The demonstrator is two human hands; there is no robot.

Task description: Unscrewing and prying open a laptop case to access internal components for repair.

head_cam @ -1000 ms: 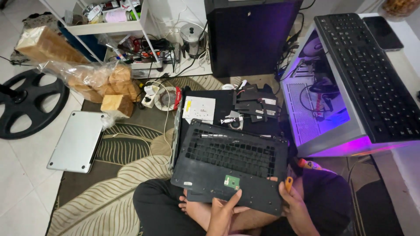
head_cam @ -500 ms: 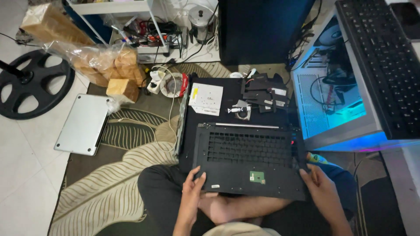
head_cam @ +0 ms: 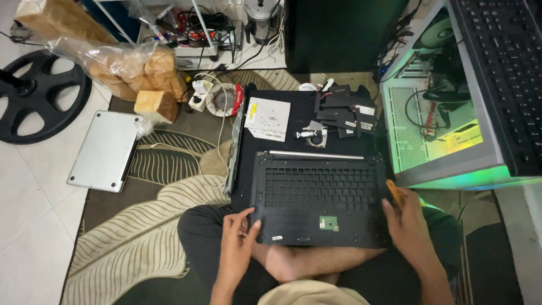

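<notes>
A black laptop palm-rest frame (head_cam: 319, 197) with empty key holes and a small green circuit board lies on my crossed legs. My left hand (head_cam: 237, 240) rests its fingers on the frame's near left corner. My right hand (head_cam: 407, 223) is at the frame's right edge and grips a small orange pry tool (head_cam: 393, 192). Behind the frame, on a black laptop panel (head_cam: 293, 141), lie a white optical drive (head_cam: 269, 117) and several loose black parts (head_cam: 341, 113).
A silver laptop cover (head_cam: 106, 149) lies on the patterned rug at left, beside a bag of bread (head_cam: 135, 73) and a black wheel-shaped base (head_cam: 36, 96). An open, lit computer case (head_cam: 446, 130) with a keyboard on top stands at right.
The view has shifted downward and the frame sits squarer on my lap. My left hand has moved from the frame's near edge to its left corner; the right hand stays at the right edge.
</notes>
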